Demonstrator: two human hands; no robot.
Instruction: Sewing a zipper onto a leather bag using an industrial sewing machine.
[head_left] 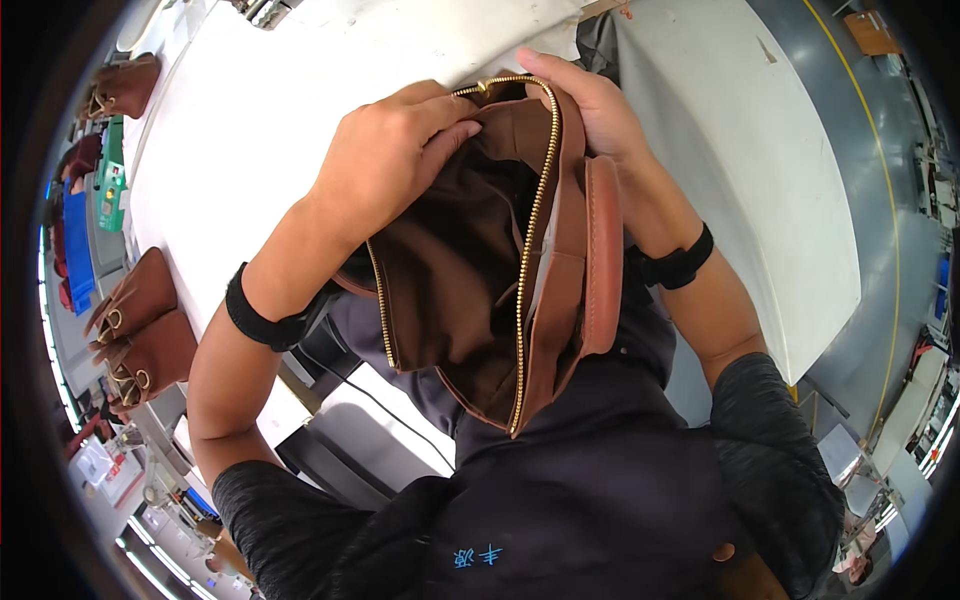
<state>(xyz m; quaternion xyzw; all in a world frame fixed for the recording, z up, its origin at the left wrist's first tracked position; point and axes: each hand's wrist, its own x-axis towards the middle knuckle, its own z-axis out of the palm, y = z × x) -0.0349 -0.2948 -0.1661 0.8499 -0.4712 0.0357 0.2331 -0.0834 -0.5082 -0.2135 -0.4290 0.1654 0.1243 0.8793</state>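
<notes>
A brown leather handbag [567, 265] is held up in front of my body, its mouth gaping. Gold zipper teeth [537, 205] run along both edges of the opening, and the dark brown lining [440, 260] shows inside. The zipper slider [483, 87] sits at the far end. My left hand [385, 150] is closed on the far left edge, thumb against the lining beside the zipper. At the far right corner my right hand [590, 110] grips the outside; its thumb points up and its other fingers are mostly hidden. A padded handle [602, 255] lies along the bag's right side.
A white work table [270, 110] spreads beyond and to both sides of the bag. Several similar brown bags [150, 330] stand at the left, near a blue bin [77, 245] and a green box [111, 185]. A black cable [375, 400] hangs near my left arm.
</notes>
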